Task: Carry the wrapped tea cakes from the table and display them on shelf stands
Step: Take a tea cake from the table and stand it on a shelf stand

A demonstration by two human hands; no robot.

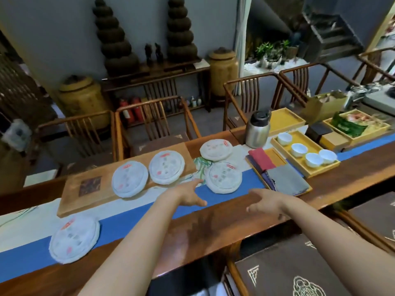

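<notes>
While both hands reach empty, left hand (188, 194) and right hand (265, 201) spread loose either side of nearest tea cake (223, 177) on blue runner (132, 216), likely framing two-handed lift. Four more cakes lie flat along table (213, 227).

soft, even indoor light, moderately bright, with no hard shadows. the polished wooden surface (213, 223) shows a pale sheen and a dim reflection under the two forearms. beyond the surface, daylight brightens the white gravel bed (275, 65) with its plants, while the staircase (333, 37) right of it lies dark. wide-angle distortion bows the surface's edges and tilts the chairs (149, 122) outward. fine detail is soft throughout; print on the tea cake wrappers (223, 177) is smeared, unreadable.
</notes>
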